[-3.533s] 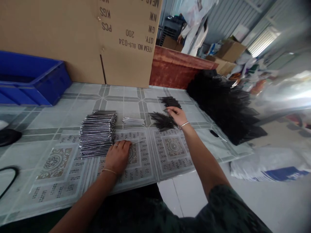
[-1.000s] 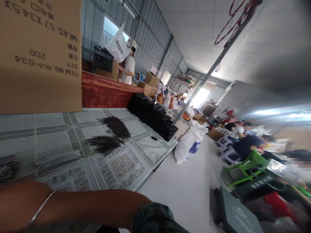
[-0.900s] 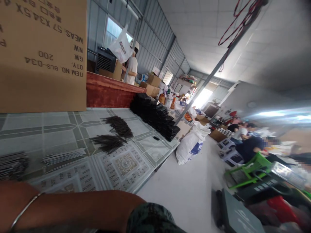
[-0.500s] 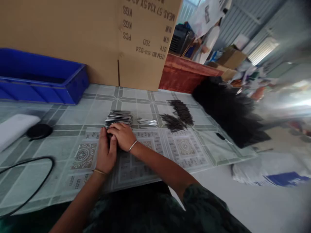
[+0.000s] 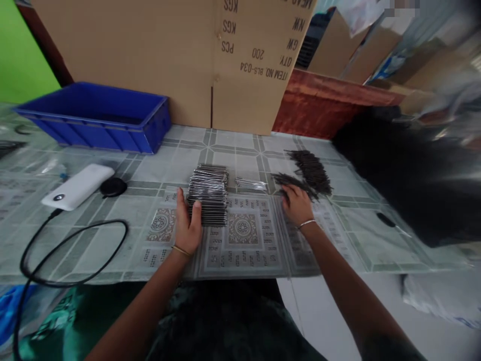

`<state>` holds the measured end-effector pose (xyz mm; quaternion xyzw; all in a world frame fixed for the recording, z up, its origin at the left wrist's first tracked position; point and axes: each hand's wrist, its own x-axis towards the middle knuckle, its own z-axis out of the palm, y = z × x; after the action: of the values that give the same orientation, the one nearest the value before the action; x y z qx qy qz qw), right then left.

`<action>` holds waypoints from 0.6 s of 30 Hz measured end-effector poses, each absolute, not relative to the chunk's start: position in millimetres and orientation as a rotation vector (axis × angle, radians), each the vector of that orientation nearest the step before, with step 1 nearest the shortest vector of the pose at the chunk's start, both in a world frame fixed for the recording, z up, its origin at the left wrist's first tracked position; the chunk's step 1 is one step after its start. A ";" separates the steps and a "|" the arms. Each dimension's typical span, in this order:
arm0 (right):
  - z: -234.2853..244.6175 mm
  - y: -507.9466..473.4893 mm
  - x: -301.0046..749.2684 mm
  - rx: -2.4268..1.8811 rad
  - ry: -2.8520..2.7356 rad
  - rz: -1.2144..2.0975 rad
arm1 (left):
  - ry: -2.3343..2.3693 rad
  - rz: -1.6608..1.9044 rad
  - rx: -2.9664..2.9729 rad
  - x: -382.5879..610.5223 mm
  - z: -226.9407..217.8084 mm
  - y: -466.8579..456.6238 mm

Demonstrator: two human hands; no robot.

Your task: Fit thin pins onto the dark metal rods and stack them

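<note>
My left hand [image 5: 187, 226] rests flat on the table against the left side of a thick stack of silver-and-black strips [image 5: 208, 194], fingers stretched along it. My right hand [image 5: 296, 204] lies over the near end of a loose pile of thin dark sticks [image 5: 291, 181], fingers spread. A second dark pile [image 5: 311, 170] lies just behind it. A small flat bunch of silver strips [image 5: 251, 186] sits between the stack and the dark piles.
A blue plastic bin [image 5: 97, 116] stands at the back left before a tall cardboard box [image 5: 180, 55]. A white power bank [image 5: 77, 186], a black disc [image 5: 112, 187] and a looping black cable [image 5: 71, 250] lie left. A big black heap [image 5: 409, 170] fills the right.
The camera swung back from the room to the table. My right hand left the stack, where both hands were pressed together, and went right to the dark sticks. My left hand stays at the stack.
</note>
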<state>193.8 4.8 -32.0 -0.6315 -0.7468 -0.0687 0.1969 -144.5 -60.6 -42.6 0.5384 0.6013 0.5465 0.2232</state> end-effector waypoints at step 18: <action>-15.9 17.3 255.5 -1.720 -2.519 -0.063 | 1.780 0.076 2.568 12.9 -21.0 -4.5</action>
<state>255.5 17.3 -15.9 -0.5631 -0.8248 -0.0205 0.0455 12.9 -4.5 -21.0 0.8216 0.5695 0.0242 0.0078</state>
